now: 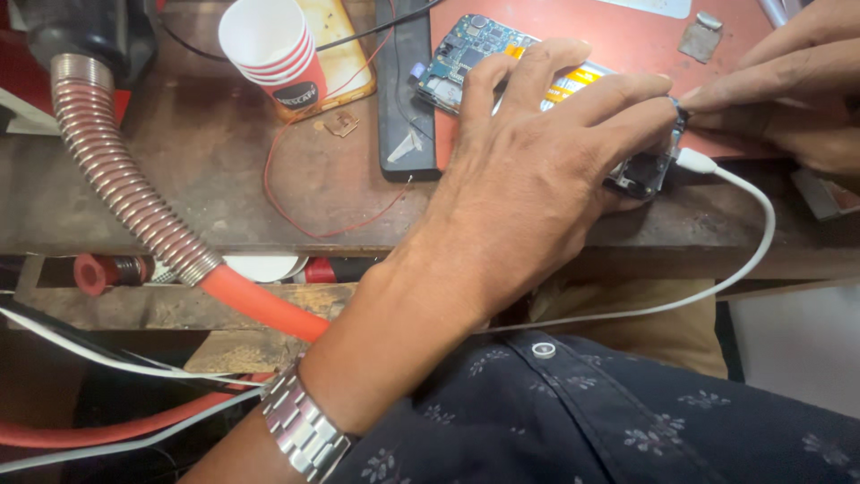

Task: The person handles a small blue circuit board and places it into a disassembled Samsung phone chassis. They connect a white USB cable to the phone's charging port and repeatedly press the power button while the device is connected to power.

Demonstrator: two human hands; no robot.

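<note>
An opened phone (466,54) with its blue circuit board bare lies on a red mat (618,40) at the bench's far side. My left hand (528,179) lies over the phone, fingers spread and pressing on its lower end. My right hand (788,90) comes in from the upper right, fingertips pinched at the phone's lower corner next to my left fingertips. A white cable (748,242) is plugged into that end of the phone. Whether the right fingers hold a small tool is hidden.
A stack of paper cups (273,49) stands at the back left beside a yellow phone back (345,54) and a black strip (405,99). A ribbed metal hose (125,188) with an orange end crosses the left. A thin red wire (296,193) loops on the wooden bench.
</note>
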